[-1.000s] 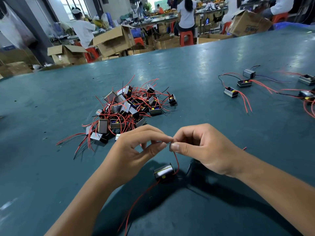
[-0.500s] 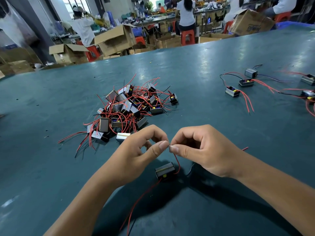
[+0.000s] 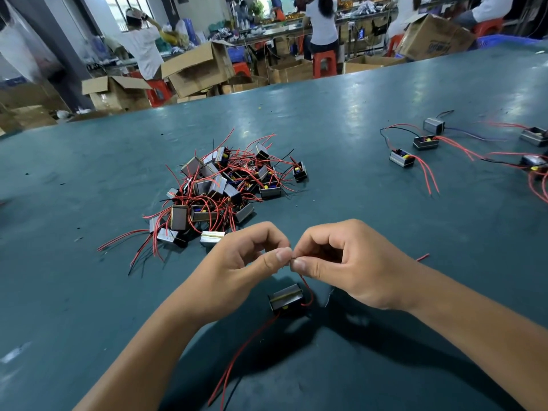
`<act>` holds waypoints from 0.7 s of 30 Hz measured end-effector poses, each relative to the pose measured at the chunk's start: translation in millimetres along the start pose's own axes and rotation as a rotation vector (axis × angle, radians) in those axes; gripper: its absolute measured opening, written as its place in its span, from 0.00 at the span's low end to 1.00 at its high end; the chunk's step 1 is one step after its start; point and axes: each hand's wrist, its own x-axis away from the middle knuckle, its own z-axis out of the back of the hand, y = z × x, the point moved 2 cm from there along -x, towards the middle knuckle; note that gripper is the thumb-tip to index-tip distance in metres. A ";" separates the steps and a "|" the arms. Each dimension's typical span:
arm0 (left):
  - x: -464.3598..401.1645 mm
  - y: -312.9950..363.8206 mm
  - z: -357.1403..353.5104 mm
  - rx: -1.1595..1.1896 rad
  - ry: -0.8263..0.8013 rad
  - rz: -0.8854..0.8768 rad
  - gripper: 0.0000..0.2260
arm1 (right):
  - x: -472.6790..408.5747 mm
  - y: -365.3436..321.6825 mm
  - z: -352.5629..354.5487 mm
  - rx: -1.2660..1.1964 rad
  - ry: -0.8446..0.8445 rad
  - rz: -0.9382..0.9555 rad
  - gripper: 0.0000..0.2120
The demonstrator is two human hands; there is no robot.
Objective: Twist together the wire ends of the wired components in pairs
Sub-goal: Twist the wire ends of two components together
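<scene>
My left hand (image 3: pixel 243 262) and my right hand (image 3: pixel 347 265) meet fingertip to fingertip above the table, each pinching the thin wire ends (image 3: pixel 291 260) between thumb and forefinger. Below them hangs a small black box-shaped component (image 3: pixel 286 297) with a yellow stripe, just above the green table (image 3: pixel 385 203). A red wire (image 3: pixel 307 287) loops from it up to my fingers, and another red wire (image 3: pixel 237 360) trails toward me. Behind my left hand lies a pile of the same components (image 3: pixel 219 188) tangled in red and black wires.
At the right of the table lie several separate components (image 3: pixel 401 158) with long red and black wires spread out. Beyond the far table edge stand open cardboard boxes (image 3: pixel 195 69), red stools and people working at benches.
Both hands stay pinched on the wire ends and have risen slightly. The thumbs have shifted against the fingers, and the hanging component has swung a little with the wire.
</scene>
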 end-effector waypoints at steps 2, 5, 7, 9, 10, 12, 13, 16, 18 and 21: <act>0.7 0.4 1.2 0.013 -0.012 -0.001 0.12 | -0.3 -0.2 -0.2 -0.023 -0.016 -0.006 0.05; 2.1 0.9 4.7 0.044 -0.040 -0.009 0.10 | -0.6 -0.2 -0.4 -0.074 -0.034 -0.017 0.05; 2.2 1.7 6.3 0.031 -0.054 -0.028 0.08 | -0.7 -0.5 -0.6 -0.088 -0.047 -0.021 0.05; 2.4 2.1 6.5 0.005 -0.055 -0.050 0.06 | -0.7 -1.0 -1.1 -0.101 -0.062 -0.026 0.05; 2.7 2.7 6.5 -0.005 -0.054 -0.059 0.06 | -0.5 -1.5 -1.6 -0.110 -0.069 -0.027 0.06; 3.2 2.2 6.9 -0.033 -0.049 -0.079 0.07 | -0.5 -2.6 -2.5 -0.124 -0.082 -0.025 0.06; 3.4 2.0 6.9 -0.051 -0.048 -0.083 0.07 | -0.5 -2.9 -3.0 -0.125 -0.089 -0.022 0.06; 3.2 0.1 3.7 0.037 -0.077 0.025 0.08 | 0.4 -3.5 -3.5 -0.106 -0.100 -0.013 0.05; 2.5 -1.4 -1.7 0.284 -0.105 0.230 0.09 | 1.0 -4.3 -3.7 -0.086 -0.097 -0.009 0.06; 2.1 -3.2 -4.0 0.413 -0.094 0.329 0.08 | -0.3 -5.0 -4.2 -0.094 -0.087 -0.020 0.06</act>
